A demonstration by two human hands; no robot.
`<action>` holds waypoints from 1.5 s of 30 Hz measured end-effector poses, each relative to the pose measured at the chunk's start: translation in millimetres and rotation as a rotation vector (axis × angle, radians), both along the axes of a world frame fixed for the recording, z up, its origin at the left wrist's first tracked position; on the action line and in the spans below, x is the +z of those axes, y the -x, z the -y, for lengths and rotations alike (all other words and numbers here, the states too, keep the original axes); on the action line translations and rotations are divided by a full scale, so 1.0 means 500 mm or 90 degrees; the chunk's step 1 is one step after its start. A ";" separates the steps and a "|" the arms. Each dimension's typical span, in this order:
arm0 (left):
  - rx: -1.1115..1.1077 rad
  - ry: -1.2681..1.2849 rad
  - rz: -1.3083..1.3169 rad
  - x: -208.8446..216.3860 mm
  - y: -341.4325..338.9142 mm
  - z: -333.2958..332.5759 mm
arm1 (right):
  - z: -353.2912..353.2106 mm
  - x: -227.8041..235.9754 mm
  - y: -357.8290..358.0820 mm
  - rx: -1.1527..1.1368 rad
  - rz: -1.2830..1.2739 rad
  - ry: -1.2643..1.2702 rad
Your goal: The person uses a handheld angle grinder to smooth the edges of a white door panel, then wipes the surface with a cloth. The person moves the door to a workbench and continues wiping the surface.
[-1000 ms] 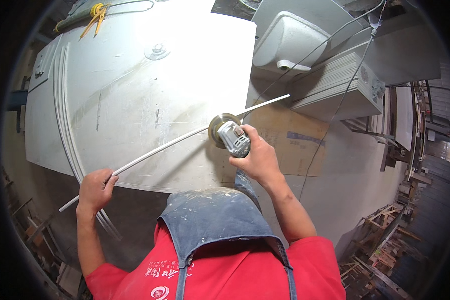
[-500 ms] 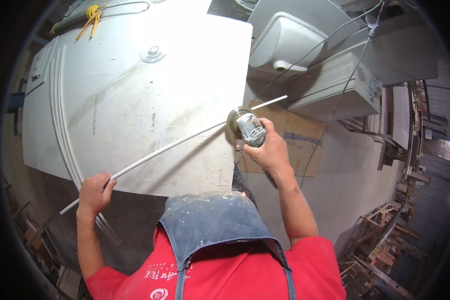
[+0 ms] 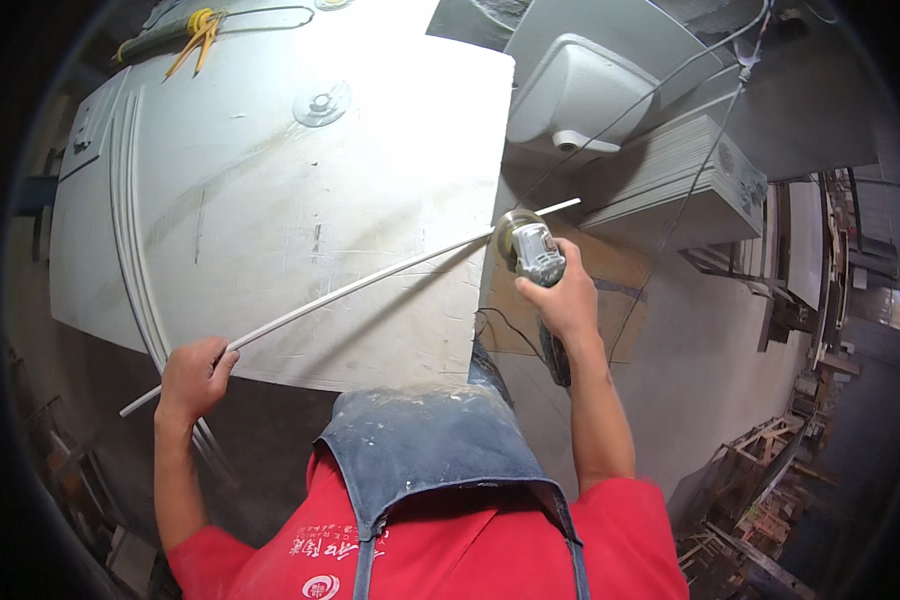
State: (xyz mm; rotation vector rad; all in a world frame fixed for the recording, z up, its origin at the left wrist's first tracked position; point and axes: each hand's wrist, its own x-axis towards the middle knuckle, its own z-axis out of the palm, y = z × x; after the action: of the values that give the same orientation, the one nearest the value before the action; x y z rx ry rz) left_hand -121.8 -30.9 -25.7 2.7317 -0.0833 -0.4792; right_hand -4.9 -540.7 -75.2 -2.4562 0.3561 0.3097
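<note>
My left hand (image 3: 194, 380) is closed round a long thin white strip (image 3: 355, 287) near its left end. The strip runs slantwise across the white board tabletop (image 3: 390, 330), and its far end sticks out past the board's right edge. An angle grinder (image 3: 538, 252) is gripped in my right hand (image 3: 566, 298), just off that edge. Its round disc (image 3: 512, 232) sits at the strip near the right end; whether it touches, I cannot tell. More thin white strips (image 3: 130, 230) lie along the left side of the board.
A yellow-handled caulking gun (image 3: 202, 30) and a clear suction cup (image 3: 321, 103) lie on the board. Beyond its right edge are a white basin (image 3: 580, 90), a stack of slabs (image 3: 690, 180) and cardboard (image 3: 610, 290) on the floor. A cable (image 3: 705, 160) hangs at right.
My right hand has moved to the right with the angle grinder, so the disc is now farther along the strip. My left hand keeps its hold on the strip.
</note>
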 end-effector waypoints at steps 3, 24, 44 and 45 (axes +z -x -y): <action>-0.007 -0.017 -0.005 0.021 0.007 0.005 | -0.069 0.041 0.038 0.124 -0.033 -0.050; -0.011 0.000 0.006 -0.006 0.033 -0.037 | -0.087 0.004 0.032 0.159 -0.026 -0.009; -0.026 0.040 0.036 -0.036 0.018 -0.051 | 0.049 -0.040 -0.043 -0.013 -0.014 0.058; -0.020 0.037 0.038 -0.038 0.019 -0.051 | 0.049 -0.038 -0.043 -0.020 -0.010 0.064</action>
State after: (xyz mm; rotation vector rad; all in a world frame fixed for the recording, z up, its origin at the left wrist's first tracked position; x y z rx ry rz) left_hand -131.1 -5.3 -44.8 2.6910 -0.1541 -0.3968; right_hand 16.6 -565.1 -93.9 -2.5443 0.4262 0.3055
